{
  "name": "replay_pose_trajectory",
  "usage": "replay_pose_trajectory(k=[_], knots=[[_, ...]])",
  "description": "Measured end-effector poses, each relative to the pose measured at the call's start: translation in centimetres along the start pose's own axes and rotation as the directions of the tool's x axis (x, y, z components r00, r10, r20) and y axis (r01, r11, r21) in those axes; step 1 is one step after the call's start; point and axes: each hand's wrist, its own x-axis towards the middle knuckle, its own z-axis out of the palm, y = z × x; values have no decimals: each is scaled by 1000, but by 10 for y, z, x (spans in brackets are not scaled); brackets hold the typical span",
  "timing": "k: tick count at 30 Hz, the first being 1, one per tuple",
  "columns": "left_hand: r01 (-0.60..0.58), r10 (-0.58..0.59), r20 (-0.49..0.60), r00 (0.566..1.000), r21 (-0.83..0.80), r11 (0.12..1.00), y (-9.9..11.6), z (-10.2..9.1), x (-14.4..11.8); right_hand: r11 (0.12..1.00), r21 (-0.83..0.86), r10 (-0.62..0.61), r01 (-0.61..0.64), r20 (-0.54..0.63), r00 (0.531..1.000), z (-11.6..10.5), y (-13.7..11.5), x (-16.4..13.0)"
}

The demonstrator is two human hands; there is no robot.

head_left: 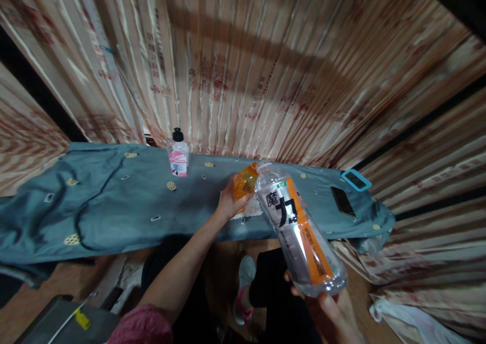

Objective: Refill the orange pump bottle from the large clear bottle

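Note:
My left hand point(228, 200) is wrapped round a small orange see-through bottle point(246, 181) above the table, its mouth leaning to the right. In my right hand point(329, 308) is a large clear plastic bottle point(299, 227) with a silver and orange label, gripped near its base. That large bottle tilts with its neck up and to the left, and the two bottle mouths meet or nearly meet; I cannot tell if they touch. A pale cloth point(248, 211) lies on the table under my left hand, partly hidden.
A teal patterned tablecloth point(114, 202) covers the long narrow table. Towards the back left stands a clear bottle with a black cap point(178, 156). On the right lie a dark phone point(342, 201) and a blue-framed object point(356, 180). A pleated curtain point(228, 80) hangs close behind.

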Motion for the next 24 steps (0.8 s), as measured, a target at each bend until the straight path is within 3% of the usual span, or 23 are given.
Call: replay_pose_trajectory(k=[5,24], knots=[[4,-4,2,1000,8,1000,0,0,0,1000,-5,16,-17,-38,999,2,-1,-1],[-6,7,-15,1000,44,999,-2,1,1,1000,14,20,-20,-4,1000,2,-1,0]])
